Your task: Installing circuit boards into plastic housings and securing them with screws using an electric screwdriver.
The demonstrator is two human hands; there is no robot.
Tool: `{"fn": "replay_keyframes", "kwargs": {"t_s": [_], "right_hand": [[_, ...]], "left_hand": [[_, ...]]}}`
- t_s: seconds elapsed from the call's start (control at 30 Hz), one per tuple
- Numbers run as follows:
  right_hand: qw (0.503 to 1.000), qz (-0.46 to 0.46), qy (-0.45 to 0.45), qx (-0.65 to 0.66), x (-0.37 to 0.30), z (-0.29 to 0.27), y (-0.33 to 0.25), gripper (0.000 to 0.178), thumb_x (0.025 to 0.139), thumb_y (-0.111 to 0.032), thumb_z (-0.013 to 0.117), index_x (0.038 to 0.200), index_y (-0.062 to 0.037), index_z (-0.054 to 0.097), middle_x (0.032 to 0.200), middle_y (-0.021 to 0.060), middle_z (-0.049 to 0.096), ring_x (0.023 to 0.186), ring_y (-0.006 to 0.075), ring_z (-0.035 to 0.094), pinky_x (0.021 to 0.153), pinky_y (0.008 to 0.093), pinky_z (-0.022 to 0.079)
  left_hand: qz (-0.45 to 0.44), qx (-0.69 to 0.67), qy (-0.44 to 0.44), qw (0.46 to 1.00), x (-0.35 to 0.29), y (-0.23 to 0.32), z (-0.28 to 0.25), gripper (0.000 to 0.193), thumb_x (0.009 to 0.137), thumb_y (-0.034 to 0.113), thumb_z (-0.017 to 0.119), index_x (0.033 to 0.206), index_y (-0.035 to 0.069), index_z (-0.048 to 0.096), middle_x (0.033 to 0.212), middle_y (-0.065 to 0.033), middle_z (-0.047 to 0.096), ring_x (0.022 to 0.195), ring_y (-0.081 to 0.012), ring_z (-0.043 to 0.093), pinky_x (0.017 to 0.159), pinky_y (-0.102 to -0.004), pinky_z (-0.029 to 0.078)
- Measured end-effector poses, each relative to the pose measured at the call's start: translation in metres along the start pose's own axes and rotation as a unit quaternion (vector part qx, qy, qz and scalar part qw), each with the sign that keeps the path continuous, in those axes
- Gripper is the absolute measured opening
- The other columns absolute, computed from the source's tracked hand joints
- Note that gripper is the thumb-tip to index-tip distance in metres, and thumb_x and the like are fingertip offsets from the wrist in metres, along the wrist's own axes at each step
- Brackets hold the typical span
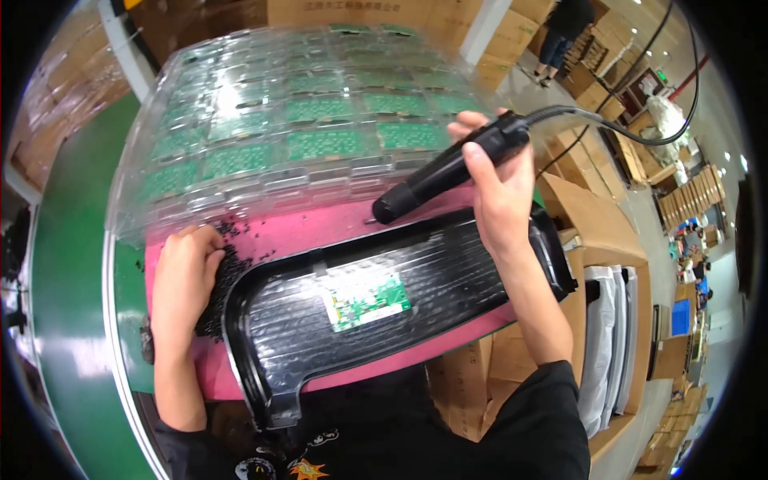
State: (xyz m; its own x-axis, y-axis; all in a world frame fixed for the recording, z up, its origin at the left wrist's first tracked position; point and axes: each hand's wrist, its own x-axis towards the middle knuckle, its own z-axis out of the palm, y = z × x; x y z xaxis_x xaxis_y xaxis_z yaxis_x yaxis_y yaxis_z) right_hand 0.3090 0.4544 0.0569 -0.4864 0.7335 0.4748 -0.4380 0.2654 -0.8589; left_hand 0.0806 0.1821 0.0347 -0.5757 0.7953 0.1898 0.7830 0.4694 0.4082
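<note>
A black electric screwdriver (432, 180) is wrapped in my right hand (506, 200), its tip angled down to the left above the pink mat (320, 228). My left hand (180, 268) rests at the mat's left side with its fingers curled together at a pile of small black screws (228, 276). Whatever those fingers pinch is hidden. Between my forearms lies a long black plastic housing (280, 356) with a ribbed inside and raised rim. On its ribs sits a green circuit board (368, 302), touched by neither hand.
Clear plastic trays (280, 180) with several green circuit boards are stacked behind the mat. The screwdriver's cable (624, 132) loops to the upper right. An open carton (640, 336) holding white-wrapped panels stands at my right. Another person (564, 36) stands far off, behind boxes.
</note>
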Motion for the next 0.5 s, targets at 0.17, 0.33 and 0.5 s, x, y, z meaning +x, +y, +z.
{"fn": "replay_keyframes", "kwargs": {"t_s": [0.17, 0.33, 0.5], "right_hand": [[0.968, 0.146, -0.078, 0.188, 0.005, 0.025, 0.014, 0.024, 0.099, -0.017, 0.061, 0.116, -0.0029, 0.053, 0.088, 0.0052, 0.061, 0.086, 0.0173, 0.06, 0.084, 0.0335, 0.048], [0.954, 0.096, 0.011, 0.285, -0.006, 0.059, -0.018, 0.031, 0.101, -0.042, 0.053, 0.102, -0.011, 0.057, 0.069, -0.0011, 0.047, 0.067, 0.0134, 0.048, 0.079, 0.0376, 0.045], [0.907, 0.146, -0.011, 0.395, -0.029, 0.084, -0.04, 0.037, 0.099, -0.048, 0.051, 0.102, -0.012, 0.057, 0.064, -0.0027, 0.046, 0.06, 0.0118, 0.043, 0.07, 0.0325, 0.04]], "left_hand": [[0.049, -0.045, 0.061, 0.996, 0.005, -0.005, 0.002, 0.012, 0.079, -0.001, 0.07, 0.09, -0.005, 0.066, 0.082, -0.0181, 0.067, 0.074, -0.0311, 0.067, 0.069, -0.0373, 0.05], [0.106, -0.228, 0.096, 0.963, 0.0, 0.029, -0.003, 0.013, 0.08, -0.001, 0.074, 0.092, -0.002, 0.069, 0.086, -0.0099, 0.071, 0.078, -0.0203, 0.069, 0.072, -0.03, 0.053], [0.231, -0.356, 0.079, 0.902, -0.01, 0.056, 0.01, 0.015, 0.078, -0.002, 0.078, 0.091, -0.001, 0.071, 0.087, -0.0103, 0.071, 0.081, -0.0219, 0.07, 0.073, -0.0312, 0.055]]}}
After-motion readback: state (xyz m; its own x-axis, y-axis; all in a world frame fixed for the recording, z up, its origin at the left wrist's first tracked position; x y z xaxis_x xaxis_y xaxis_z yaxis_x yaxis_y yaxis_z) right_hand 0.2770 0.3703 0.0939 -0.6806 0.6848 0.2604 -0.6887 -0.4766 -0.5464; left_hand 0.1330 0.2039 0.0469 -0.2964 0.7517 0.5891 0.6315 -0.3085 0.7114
